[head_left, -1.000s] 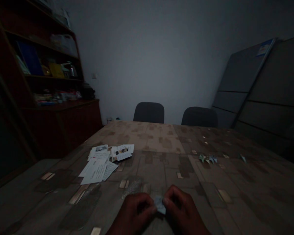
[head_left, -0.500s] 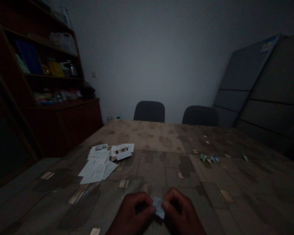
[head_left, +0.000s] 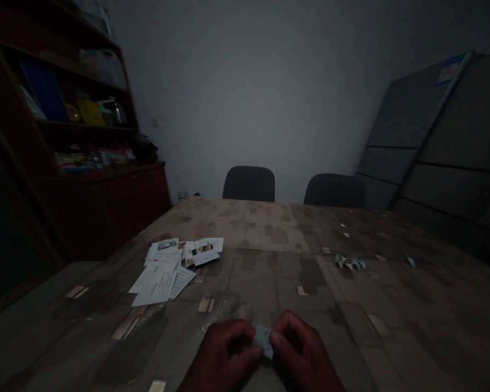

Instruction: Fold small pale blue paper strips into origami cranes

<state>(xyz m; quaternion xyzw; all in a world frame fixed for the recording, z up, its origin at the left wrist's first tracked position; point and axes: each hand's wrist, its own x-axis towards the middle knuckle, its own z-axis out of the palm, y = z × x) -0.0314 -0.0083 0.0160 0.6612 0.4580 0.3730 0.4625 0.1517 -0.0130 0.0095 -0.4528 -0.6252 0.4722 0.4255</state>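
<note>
A small pale piece of paper (head_left: 263,338) is held between my two hands, low in the middle of the head view, close above the table. My left hand (head_left: 224,354) pinches its left side between thumb and forefinger. From the other side, my right hand (head_left: 300,348) grips the right edge the same way. The fingertips cover parts of the paper, and its exact folds are too dark to make out.
Loose printed sheets (head_left: 159,277) overlap at the left of the patterned table (head_left: 261,223). Several small folded papers (head_left: 349,262) stand at the right, with another folded paper (head_left: 409,261) apart from them. Two dark chairs (head_left: 249,184) are behind the table.
Less of the paper shows between my fingers than before, and its lower corner no longer sticks out as far. Both hands stay in nearly the same place; the view has shifted slightly.
</note>
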